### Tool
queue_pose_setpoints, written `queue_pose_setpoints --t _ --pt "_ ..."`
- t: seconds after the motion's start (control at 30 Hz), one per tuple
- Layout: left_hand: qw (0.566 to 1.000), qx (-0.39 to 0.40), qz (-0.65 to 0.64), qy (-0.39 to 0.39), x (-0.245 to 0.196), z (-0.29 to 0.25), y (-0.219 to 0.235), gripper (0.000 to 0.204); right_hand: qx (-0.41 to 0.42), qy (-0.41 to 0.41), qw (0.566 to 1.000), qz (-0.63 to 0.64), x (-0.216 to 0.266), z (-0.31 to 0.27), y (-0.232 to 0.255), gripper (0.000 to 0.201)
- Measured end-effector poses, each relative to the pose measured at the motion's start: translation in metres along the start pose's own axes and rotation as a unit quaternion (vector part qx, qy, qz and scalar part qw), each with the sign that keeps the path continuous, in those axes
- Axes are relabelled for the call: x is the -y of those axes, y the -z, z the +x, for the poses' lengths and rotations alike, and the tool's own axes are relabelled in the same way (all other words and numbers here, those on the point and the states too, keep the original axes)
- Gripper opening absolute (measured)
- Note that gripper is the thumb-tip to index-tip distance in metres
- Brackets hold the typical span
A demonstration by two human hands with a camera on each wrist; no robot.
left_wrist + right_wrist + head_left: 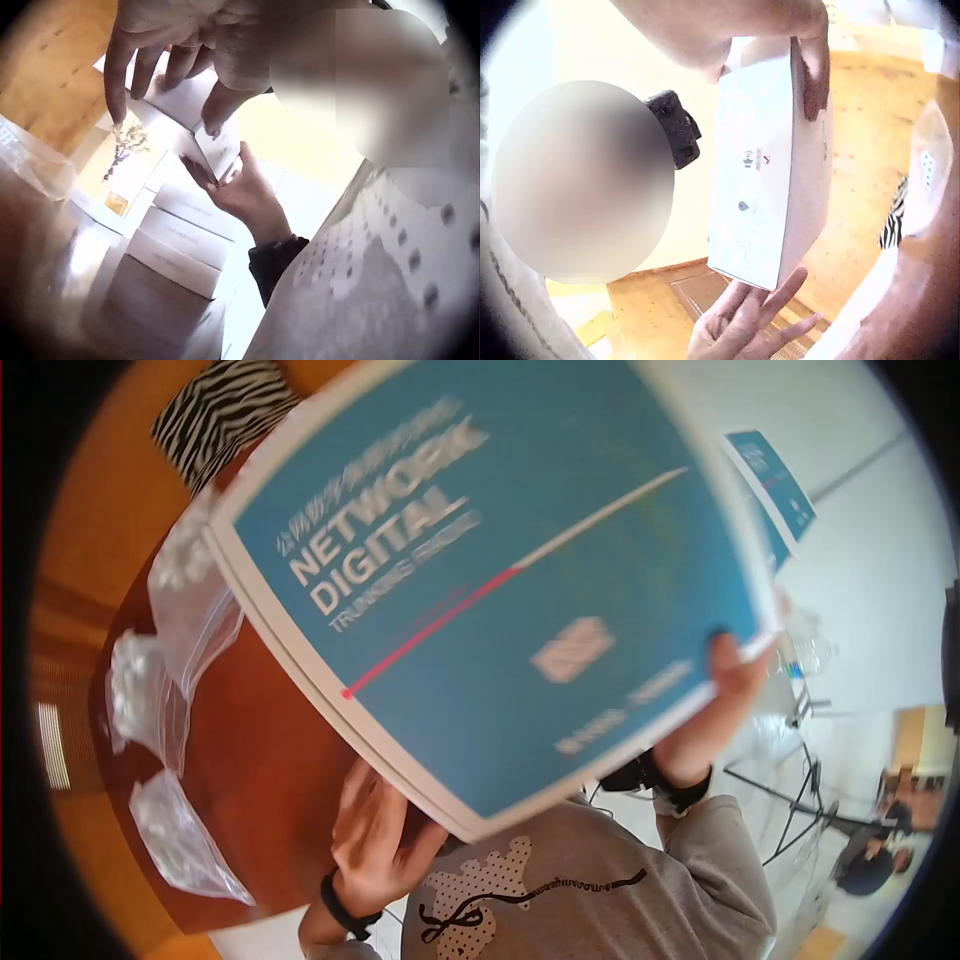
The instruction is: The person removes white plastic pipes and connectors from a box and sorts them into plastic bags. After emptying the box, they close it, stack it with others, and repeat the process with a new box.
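A blue and white radio box (520,590), printed NETWORK DIGITAL, is held up tilted, filling much of the head view. My right hand (735,665) grips its right-hand edge. In the right wrist view the fingers and thumb of that hand (772,22) straddle the top end of the box (754,180). My left hand (378,835) is at the opposite edge, partly hidden by the box. Its fingers are spread and fairly straight, close under the box's lower end in the right wrist view. The left wrist view has these fingers (115,82) reaching over the box.
Clear bags (180,830) of small pale items lie along the left of the brown table (270,760). A zebra-striped item (225,415) is beyond. Similar boxes (176,262) stand in a row. Another blue box (775,480), a black tripod (800,790) and a person (870,855) are at right.
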State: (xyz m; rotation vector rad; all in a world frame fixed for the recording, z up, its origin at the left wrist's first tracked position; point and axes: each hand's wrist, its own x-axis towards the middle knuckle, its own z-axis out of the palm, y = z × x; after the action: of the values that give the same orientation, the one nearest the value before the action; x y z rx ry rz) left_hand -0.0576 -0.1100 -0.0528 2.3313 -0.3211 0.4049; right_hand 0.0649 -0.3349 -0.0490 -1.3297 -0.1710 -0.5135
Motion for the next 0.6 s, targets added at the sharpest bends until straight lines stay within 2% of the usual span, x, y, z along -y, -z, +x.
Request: queue_pose_setpoints --t 0.03,0.07,0.1,0.13,0.2,0.23,0.27,0.3,0.37,0.43,0.5,0.53,0.57,0.6 --pt "0.997 -0.007 0.035 -0.069 0.005 0.009 0.004 0.067 -0.034 0.056 0.995 -0.068 0.008 0.008 0.015 0.048" --pt "0.999 -0.019 0.017 -0.047 0.003 0.024 0.008 0.063 -0.076 0.107 0.981 -0.140 0.016 0.015 0.029 0.046" --pt "0.999 -0.031 -0.001 -0.023 0.001 0.040 0.011 0.060 -0.102 0.189 0.937 -0.276 0.025 0.034 0.047 0.045" --pt "0.998 -0.060 -0.011 -0.028 0.006 0.053 0.014 0.052 -0.123 0.262 0.868 -0.404 0.033 0.057 0.059 0.045" --pt "0.992 -0.117 -0.048 -0.028 0.027 0.075 0.026 0.038 -0.176 0.220 0.903 -0.326 0.053 0.098 0.074 0.043" --pt "0.986 -0.143 -0.076 -0.023 0.038 0.086 0.032 0.033 -0.185 0.149 0.951 -0.196 0.054 0.127 0.092 0.041" --pt "0.981 -0.176 -0.079 -0.012 0.042 0.098 0.037 0.030 -0.211 0.085 0.972 -0.054 0.054 0.156 0.111 0.040" --pt "0.978 -0.188 -0.090 0.006 0.053 0.104 0.044 0.031 -0.219 0.068 0.973 -0.004 0.044 0.191 0.153 0.037" --pt "0.969 -0.215 -0.110 0.044 0.077 0.113 0.062 0.036 -0.212 0.078 0.972 -0.071 0.024 0.230 0.198 0.034" --pt "0.961 -0.234 -0.135 0.062 0.084 0.127 0.067 0.033 -0.131 0.132 0.954 -0.234 -0.017 0.255 0.265 0.040" --pt "0.951 -0.259 -0.154 0.073 0.099 0.132 0.076 0.032 -0.064 0.037 0.949 -0.305 -0.039 0.276 0.316 0.052" --pt "0.942 -0.278 -0.174 0.071 0.097 0.135 0.075 0.026 -0.090 -0.021 0.958 -0.272 -0.051 0.274 0.325 0.053" --pt "0.947 -0.271 -0.154 0.077 0.095 0.134 0.078 0.025 -0.080 0.005 0.939 -0.334 -0.052 0.279 0.333 0.054" --pt "0.942 -0.270 -0.186 0.077 0.101 0.131 0.080 0.024 -0.079 0.029 0.923 -0.376 -0.061 0.294 0.356 0.055"
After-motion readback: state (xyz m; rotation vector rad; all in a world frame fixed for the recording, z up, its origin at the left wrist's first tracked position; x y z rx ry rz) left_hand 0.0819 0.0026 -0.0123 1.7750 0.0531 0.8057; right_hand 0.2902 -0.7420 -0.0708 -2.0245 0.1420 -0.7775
